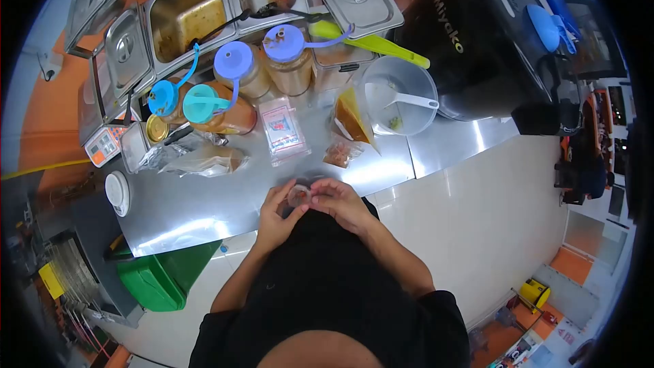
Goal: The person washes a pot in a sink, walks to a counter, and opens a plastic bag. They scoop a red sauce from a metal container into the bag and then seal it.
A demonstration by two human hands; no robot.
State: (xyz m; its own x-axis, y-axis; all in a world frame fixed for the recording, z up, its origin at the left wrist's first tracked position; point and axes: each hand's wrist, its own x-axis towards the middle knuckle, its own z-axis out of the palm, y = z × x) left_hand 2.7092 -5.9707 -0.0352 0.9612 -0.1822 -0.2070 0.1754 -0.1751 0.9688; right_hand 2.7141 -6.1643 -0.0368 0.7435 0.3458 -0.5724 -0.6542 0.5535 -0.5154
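Close to my body, at the table's front edge, a small clear cup point(299, 196) with bits of red and green inside is held between both hands. My left hand point(276, 217) is curled around its left side, thumb below it. From the right, the fingertips of my right hand point(340, 203) press on its rim and side. Just beyond the hands lie a small plastic bag of reddish-brown pieces point(338, 155) and a pack of clear plastic bags with red and blue print point(283, 129).
Lidded jars point(235, 71) stand behind, before steel food pans point(191, 17). A clear tub point(412, 88) with a white spoon sits right, beside a black Miyako appliance point(470, 48). Crumpled plastic bags point(204, 160) and a white round lid point(117, 193) lie left. A green bin point(153, 283) stands below.
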